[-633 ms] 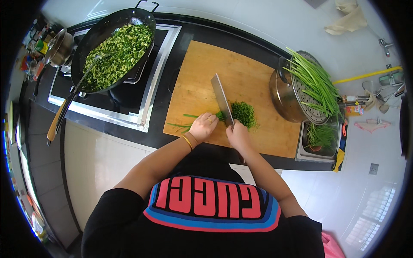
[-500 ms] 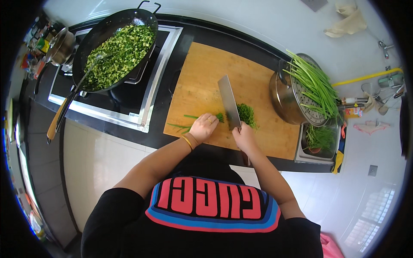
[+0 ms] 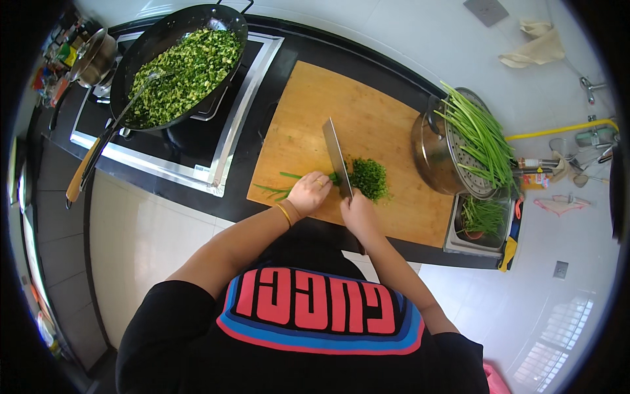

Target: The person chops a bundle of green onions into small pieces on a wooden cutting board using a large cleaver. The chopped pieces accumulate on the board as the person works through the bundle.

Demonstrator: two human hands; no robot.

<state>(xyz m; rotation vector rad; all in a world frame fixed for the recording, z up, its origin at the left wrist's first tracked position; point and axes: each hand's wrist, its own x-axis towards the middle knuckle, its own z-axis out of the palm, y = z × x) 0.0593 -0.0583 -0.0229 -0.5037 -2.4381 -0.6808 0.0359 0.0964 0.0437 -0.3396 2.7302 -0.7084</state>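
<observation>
My left hand (image 3: pixel 310 192) is closed over a small bunch of chives (image 3: pixel 274 190), pressing it to the wooden cutting board (image 3: pixel 328 92). The loose ends stick out to the left from under the palm. In my right hand (image 3: pixel 359 213) is the handle of a cleaver (image 3: pixel 335 154). Its broad blade stands on edge across the bunch, just right of my left fingers. Against the blade's right side lies a heap of finely chopped chives (image 3: pixel 369 178). Most of the held bunch is hidden under my left hand.
At the left, a black wok (image 3: pixel 152 62) full of chopped green filling sits on the stove (image 3: pixel 216 157), a long-handled utensil (image 3: pixel 88 164) in it. Right of the board, long chives (image 3: pixel 476 134) lie on a steel pot (image 3: pixel 430 154) with a perforated top, near a steel basin (image 3: pixel 453 238).
The cleaver and my right hand have moved left, up close to my left fingers. My left hand stays on the bunch. The view has shifted slightly.
</observation>
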